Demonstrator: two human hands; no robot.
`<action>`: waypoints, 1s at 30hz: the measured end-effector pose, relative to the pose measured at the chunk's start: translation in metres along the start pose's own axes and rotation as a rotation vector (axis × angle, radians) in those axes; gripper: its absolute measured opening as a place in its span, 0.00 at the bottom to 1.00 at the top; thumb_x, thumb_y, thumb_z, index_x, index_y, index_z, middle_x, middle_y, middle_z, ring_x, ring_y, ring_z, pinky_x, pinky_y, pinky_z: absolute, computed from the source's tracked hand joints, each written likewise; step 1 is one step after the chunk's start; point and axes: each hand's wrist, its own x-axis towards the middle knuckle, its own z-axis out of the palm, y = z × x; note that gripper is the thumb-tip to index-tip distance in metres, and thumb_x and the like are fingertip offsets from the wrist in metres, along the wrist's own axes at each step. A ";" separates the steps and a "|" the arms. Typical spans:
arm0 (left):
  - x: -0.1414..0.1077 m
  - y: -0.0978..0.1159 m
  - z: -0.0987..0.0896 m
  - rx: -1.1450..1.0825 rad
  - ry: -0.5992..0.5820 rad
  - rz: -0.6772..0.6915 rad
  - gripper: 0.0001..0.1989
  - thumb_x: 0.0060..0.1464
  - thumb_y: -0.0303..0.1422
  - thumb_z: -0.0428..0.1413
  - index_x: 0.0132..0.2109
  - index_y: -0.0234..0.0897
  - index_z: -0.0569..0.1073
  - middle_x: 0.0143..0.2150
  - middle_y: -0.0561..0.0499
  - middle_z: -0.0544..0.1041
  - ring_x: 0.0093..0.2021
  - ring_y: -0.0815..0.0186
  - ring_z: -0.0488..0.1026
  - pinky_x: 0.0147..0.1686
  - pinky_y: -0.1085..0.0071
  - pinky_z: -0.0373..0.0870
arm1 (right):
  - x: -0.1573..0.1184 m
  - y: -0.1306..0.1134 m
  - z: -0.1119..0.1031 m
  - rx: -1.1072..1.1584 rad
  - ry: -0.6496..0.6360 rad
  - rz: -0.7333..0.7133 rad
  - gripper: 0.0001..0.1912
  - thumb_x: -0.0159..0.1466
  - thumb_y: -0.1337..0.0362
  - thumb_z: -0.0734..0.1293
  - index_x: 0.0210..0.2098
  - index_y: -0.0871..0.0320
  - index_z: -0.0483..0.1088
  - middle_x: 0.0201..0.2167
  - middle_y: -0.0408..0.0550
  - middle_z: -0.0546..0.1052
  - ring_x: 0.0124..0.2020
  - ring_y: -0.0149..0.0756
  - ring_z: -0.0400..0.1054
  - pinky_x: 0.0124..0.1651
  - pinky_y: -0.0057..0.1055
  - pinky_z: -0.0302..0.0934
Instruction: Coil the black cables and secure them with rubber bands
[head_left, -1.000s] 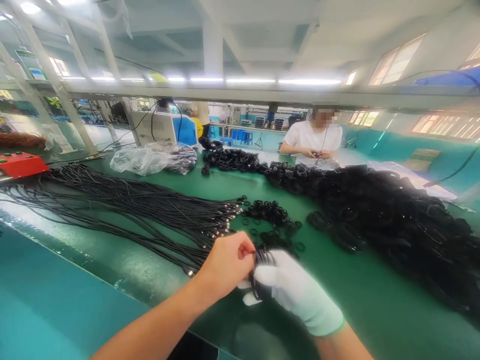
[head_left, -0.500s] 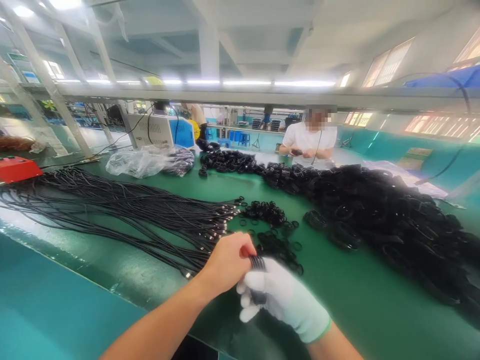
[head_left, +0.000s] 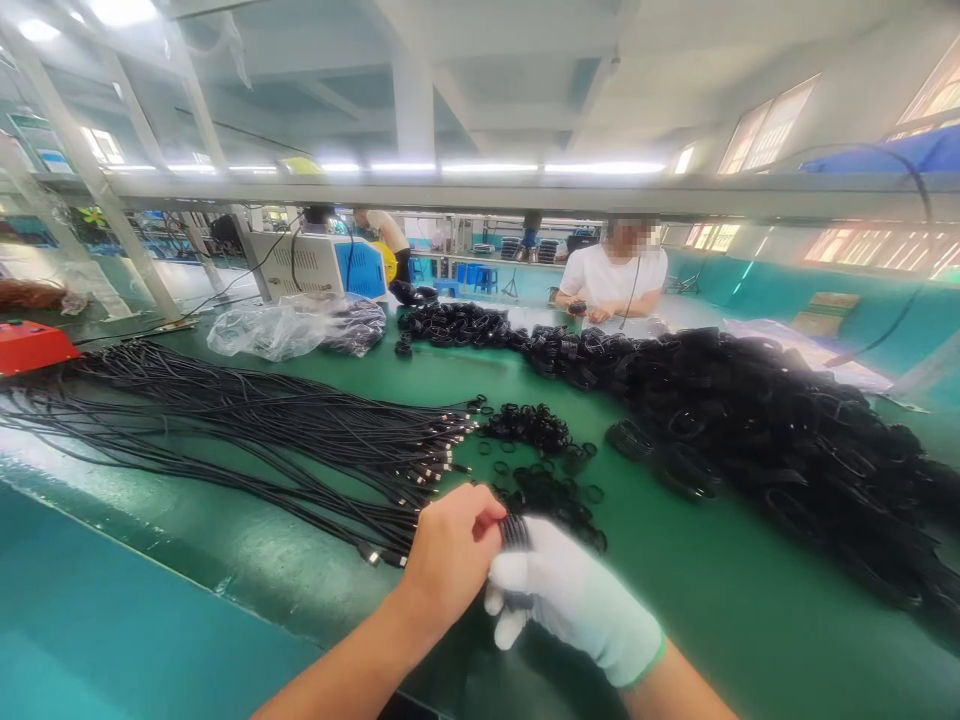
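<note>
A coiled black cable (head_left: pixel 514 533) is held between my two hands above the green table. My right hand (head_left: pixel 559 590), in a white glove, is wrapped round the coil from the right. My left hand (head_left: pixel 454 540) is bare, with thumb and fingers pinched at the coil's upper left side. Straight black cables (head_left: pixel 300 420) lie to the left, their metal plugs pointing toward my hands. Just beyond my hands are small black rings (head_left: pixel 536 428) in loose piles.
A large heap of coiled black cables (head_left: pixel 720 430) covers the right side. Behind are clear plastic bags (head_left: pixel 277 330), a blue and white machine (head_left: pixel 322 265), and a person (head_left: pixel 615 275) across the table. A red device (head_left: pixel 34 345) sits far left.
My left hand has moved slightly down and its wrist has turned; it stays at the coil. My right hand's fingers have shifted a little around the coil.
</note>
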 end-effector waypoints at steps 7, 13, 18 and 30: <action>0.031 -0.009 -0.012 -0.078 -0.185 -0.026 0.08 0.47 0.29 0.53 0.37 0.39 0.73 0.31 0.54 0.75 0.31 0.68 0.71 0.30 0.75 0.65 | -0.004 -0.007 -0.018 0.103 0.134 -0.013 0.14 0.53 0.64 0.70 0.37 0.64 0.68 0.29 0.49 0.72 0.27 0.34 0.69 0.24 0.30 0.67; 0.074 -0.038 -0.029 0.177 -0.231 0.020 0.03 0.48 0.30 0.53 0.30 0.39 0.72 0.29 0.54 0.75 0.32 0.66 0.70 0.32 0.73 0.62 | -0.018 -0.030 -0.050 0.279 0.359 -0.164 0.18 0.57 0.60 0.69 0.45 0.59 0.66 0.40 0.53 0.74 0.44 0.50 0.70 0.38 0.44 0.68; 0.075 -0.051 -0.005 0.255 -0.279 -0.002 0.03 0.41 0.27 0.57 0.27 0.40 0.72 0.27 0.54 0.73 0.31 0.64 0.68 0.33 0.71 0.59 | -0.015 -0.030 -0.049 0.236 0.415 -0.151 0.19 0.56 0.61 0.70 0.45 0.59 0.65 0.40 0.53 0.74 0.39 0.46 0.72 0.32 0.38 0.68; 0.052 -0.026 -0.021 -0.256 -0.462 -0.142 0.10 0.53 0.37 0.47 0.31 0.35 0.66 0.23 0.55 0.66 0.24 0.71 0.63 0.25 0.76 0.60 | 0.011 -0.015 -0.020 -0.029 0.559 -0.210 0.31 0.43 0.61 0.75 0.44 0.61 0.62 0.36 0.51 0.73 0.21 0.31 0.66 0.15 0.29 0.62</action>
